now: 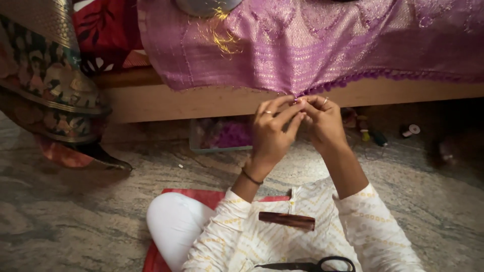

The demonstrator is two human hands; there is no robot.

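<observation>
A purple woven cloth with gold thread (pixel 312 45) hangs over the edge of a wooden bed frame (pixel 201 100). My left hand (pixel 269 133) and my right hand (pixel 322 121) meet at the cloth's lower edge, where a row of small purple tassels (pixel 363 78) runs to the right. Both hands pinch the edge of the cloth between fingertips. I cannot tell whether a needle or thread is in the fingers. A dark bangle sits on my left wrist, and rings show on both hands.
A brown comb-like bar (pixel 286 220) and black scissors (pixel 312 265) rest on my lap. Under the bed stands a clear box of purple thread (pixel 222 135), with spools (pixel 411 130) to the right. Patterned cloth (pixel 50 85) hangs at left. I sit on a red mat (pixel 189 194).
</observation>
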